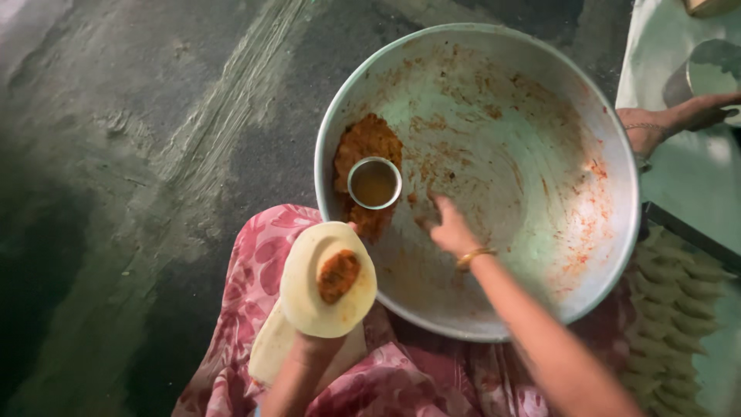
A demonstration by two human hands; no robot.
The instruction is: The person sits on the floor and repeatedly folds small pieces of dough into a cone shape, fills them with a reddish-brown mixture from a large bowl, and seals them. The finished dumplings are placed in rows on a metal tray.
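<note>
Left hand (pixel 312 340) raised palm-up under a round disc of pale dough (pixel 328 279), fingers hidden beneath it, holding it flat like a small plate so the spoonful of orange-brown filling (pixel 338 275) at its middle stays put. More pale dough discs (pixel 272 346) stacked just below on the lap, over pink flowered cloth (pixel 247 270), close for the taking. Right hand (pixel 448 228) stretched forward into the big metal basin (pixel 610 139), fingers loosely spread and pointing down toward the smeared bottom, holding nothing visible; gold bangle (pixel 474 256) at the wrist, forearm slanting in from lower right. Remaining heap of filling (pixel 363 143) pushed to the basin's left side, near the dough hand, with a small steel cup (pixel 374 183) of brownish liquid sitting against it. Another person's hand (pixel 656 123) resting at the basin's far right rim. Rows of folded, filled pieces (pixel 671 301) laid out on a tray at right, beside the basin.
</note>
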